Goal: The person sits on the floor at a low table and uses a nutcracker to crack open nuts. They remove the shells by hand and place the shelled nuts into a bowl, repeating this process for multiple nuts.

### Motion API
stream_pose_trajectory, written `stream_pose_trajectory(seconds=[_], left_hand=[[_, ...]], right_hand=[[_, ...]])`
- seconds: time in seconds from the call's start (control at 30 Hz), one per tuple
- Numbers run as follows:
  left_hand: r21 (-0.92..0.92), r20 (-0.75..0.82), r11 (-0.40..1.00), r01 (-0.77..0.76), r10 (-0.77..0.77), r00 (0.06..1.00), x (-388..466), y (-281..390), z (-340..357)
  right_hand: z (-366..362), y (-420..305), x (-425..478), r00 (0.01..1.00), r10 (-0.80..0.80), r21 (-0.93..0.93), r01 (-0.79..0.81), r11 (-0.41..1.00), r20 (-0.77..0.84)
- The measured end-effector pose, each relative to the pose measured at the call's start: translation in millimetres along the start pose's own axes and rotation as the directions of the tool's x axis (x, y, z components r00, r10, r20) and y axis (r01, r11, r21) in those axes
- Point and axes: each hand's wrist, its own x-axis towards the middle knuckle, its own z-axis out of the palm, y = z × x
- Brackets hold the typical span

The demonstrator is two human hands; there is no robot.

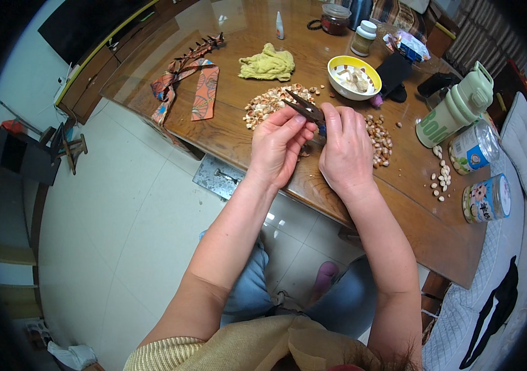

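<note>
My right hand (347, 146) is closed on the handles of dark long-nose pliers (307, 110), whose jaws point up and left, slightly apart. Close beside the jaws, my left hand (278, 146) has thumb and fingertips brought together; whether a nut is between them cannot be made out. A pile of cracked shells (265, 105) lies on the wooden table just beyond my left hand. Right of my right hand is a heap of brown nuts (380, 141). A yellow-rimmed bowl (353, 69) behind my right hand holds some pale pieces. Farther right lie whole pale nuts (443, 178).
On the wooden table (411, 195) stand a green bottle (451, 109), two clear jars (472, 148) and a white-capped bottle (364, 39). A yellow cloth (267, 63), a small white squeeze bottle (279, 27) and a patterned fabric strip (205, 90) lie or stand toward the back and left.
</note>
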Motion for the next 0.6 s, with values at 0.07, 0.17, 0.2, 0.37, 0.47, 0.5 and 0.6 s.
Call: stream_pose_trajectory(seconds=[0.07, 0.17, 0.2, 0.37, 0.47, 0.5, 0.6], left_hand=[[0.050, 0.018, 0.999, -0.015, 0.014, 1.000, 0, 1, -3], [0.096, 0.024, 0.995, -0.016, 0.014, 1.000, -1, 5, -1], [0.106, 0.024, 0.994, -0.011, 0.008, 1.000, -1, 6, 0], [0.127, 0.055, 0.990, 0.061, -0.068, 0.996, 0, 17, -3], [0.102, 0.024, 0.989, 0.108, -0.111, 0.994, -1, 19, -3], [0.081, 0.009, 0.989, 0.126, -0.127, 0.992, -1, 19, -2], [0.164, 0.031, 0.977, 0.133, -0.140, 0.990, -1, 21, -2]], right_hand=[[0, -1, 1, 1.000, -0.013, 0.024, 0.014, 1.000, -0.014], [-1, 0, 5, 0.998, -0.053, 0.080, 0.056, 0.995, -0.045], [-1, 2, 6, 0.996, -0.067, 0.101, 0.072, 0.992, -0.057], [0, 6, 5, 0.995, -0.095, 0.094, 0.097, 0.991, -0.025], [-1, 5, 5, 0.995, -0.098, 0.053, 0.098, 0.994, -0.018], [-1, 5, 4, 0.996, -0.093, 0.038, 0.094, 0.995, -0.012], [-2, 3, 2, 0.998, -0.065, -0.015, 0.065, 0.998, 0.024]])
